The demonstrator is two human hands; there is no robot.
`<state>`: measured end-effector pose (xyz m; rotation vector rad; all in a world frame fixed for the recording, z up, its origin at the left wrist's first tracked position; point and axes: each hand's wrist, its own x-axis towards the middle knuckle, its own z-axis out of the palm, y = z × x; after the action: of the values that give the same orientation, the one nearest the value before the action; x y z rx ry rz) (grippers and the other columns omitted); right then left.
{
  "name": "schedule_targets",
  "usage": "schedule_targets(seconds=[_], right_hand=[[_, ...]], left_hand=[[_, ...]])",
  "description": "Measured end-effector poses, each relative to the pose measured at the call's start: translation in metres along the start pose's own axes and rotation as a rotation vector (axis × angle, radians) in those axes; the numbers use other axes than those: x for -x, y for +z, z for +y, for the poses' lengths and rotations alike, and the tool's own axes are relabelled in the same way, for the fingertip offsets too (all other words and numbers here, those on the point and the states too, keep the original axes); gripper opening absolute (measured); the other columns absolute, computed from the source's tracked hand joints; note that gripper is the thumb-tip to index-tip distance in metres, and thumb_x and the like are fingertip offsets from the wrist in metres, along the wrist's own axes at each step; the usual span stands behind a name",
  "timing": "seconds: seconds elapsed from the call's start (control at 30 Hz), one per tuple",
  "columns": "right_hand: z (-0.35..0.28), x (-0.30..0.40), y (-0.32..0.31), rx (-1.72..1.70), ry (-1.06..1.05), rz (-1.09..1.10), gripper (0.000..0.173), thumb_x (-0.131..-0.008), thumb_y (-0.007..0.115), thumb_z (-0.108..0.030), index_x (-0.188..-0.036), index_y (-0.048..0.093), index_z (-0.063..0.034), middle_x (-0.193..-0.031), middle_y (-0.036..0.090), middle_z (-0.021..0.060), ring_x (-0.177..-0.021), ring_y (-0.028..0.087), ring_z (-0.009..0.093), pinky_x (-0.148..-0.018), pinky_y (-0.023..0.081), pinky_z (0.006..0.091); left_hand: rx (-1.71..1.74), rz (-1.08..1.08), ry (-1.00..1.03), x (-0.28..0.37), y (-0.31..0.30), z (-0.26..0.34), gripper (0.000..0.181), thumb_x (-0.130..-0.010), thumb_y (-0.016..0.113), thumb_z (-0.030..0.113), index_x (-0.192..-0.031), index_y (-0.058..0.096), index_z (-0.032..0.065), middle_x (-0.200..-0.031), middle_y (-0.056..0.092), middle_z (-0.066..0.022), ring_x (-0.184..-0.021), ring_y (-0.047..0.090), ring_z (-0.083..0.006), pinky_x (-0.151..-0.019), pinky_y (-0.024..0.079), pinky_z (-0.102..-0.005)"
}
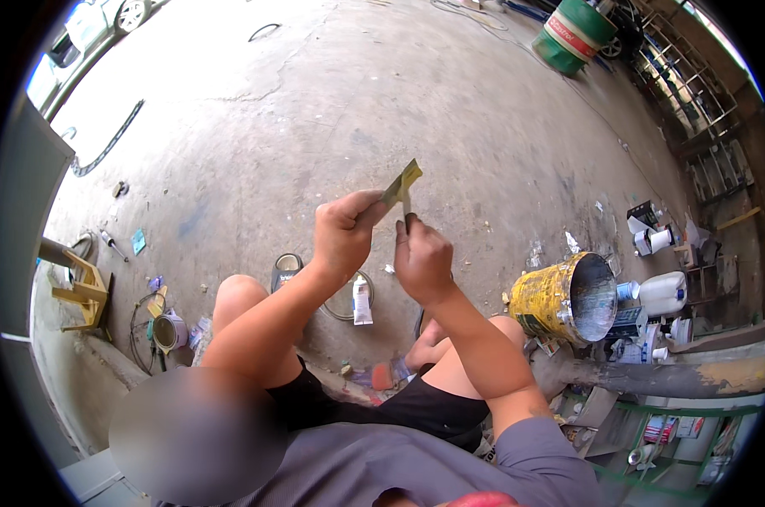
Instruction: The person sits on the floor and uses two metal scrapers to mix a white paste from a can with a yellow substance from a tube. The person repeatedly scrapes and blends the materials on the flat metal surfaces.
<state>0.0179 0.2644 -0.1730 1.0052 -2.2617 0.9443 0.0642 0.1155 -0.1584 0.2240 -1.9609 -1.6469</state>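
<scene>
My left hand (347, 231) grips a flat, thin plate (395, 189), tilted up and away from me, with yellowish paste near its far end. My right hand (425, 256) holds a narrow scraper or putty knife (407, 204) by its dark handle. The scraper's tip meets the paste on the plate, or comes very close to it. Both hands are raised in front of my knees. On the floor below them, a white tube (361, 301) with a label lies across a round, rimmed object (338, 309), whose middle it partly covers.
To my right, a yellow paint-stained bucket (541, 301) lies on its side near a white plastic jug (663, 293). On the left stand an open can (170, 332) and a yellow metal stand (84, 291). A green Castrol drum (572, 38) is farther off, on the concrete floor (281, 152).
</scene>
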Motion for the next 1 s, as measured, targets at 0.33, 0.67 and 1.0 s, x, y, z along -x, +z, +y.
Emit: schedule_targets(seconds=[0.33, 0.67, 1.0], right_hand=[[0.001, -0.008, -0.014, -0.13, 0.132, 0.048, 0.017, -0.092, 0.059, -0.011, -0.097, 0.065, 0.0035, -0.065, 0.059, 0.0194, -0.057, 0.059, 0.04, -0.051, 0.044, 0.0481], [-0.005, -0.013, -0.018, -0.128, 0.17, 0.06, 0.017, -0.093, 0.057, -0.012, -0.095, 0.064, 0.0027, -0.066, 0.059, 0.0203, -0.057, 0.058, 0.041, -0.051, 0.044, 0.0473], [0.001, -0.006, -0.014, -0.194, 0.257, 0.03, 0.02, -0.096, 0.056, -0.018, -0.097, 0.065, 0.0004, -0.061, 0.057, 0.0173, -0.052, 0.058, 0.032, -0.049, 0.044, 0.0415]], left_hand=[[-0.01, 0.021, 0.155, 0.001, -0.005, -0.001, 0.017, -0.087, 0.063, -0.005, -0.1, 0.072, 0.0014, -0.078, 0.071, -0.0118, -0.069, 0.064, -0.0095, -0.065, 0.05, -0.0259], [-0.047, 0.004, 0.116, -0.006, -0.019, 0.006, 0.015, -0.091, 0.062, -0.006, -0.101, 0.072, -0.0022, -0.086, 0.073, -0.0065, -0.08, 0.066, -0.0098, -0.073, 0.052, -0.0241], [0.16, 0.144, 0.001, -0.014, -0.028, 0.0, 0.013, -0.09, 0.062, 0.001, -0.101, 0.07, -0.0028, -0.083, 0.07, -0.0049, -0.074, 0.063, -0.0108, -0.069, 0.051, -0.0275]])
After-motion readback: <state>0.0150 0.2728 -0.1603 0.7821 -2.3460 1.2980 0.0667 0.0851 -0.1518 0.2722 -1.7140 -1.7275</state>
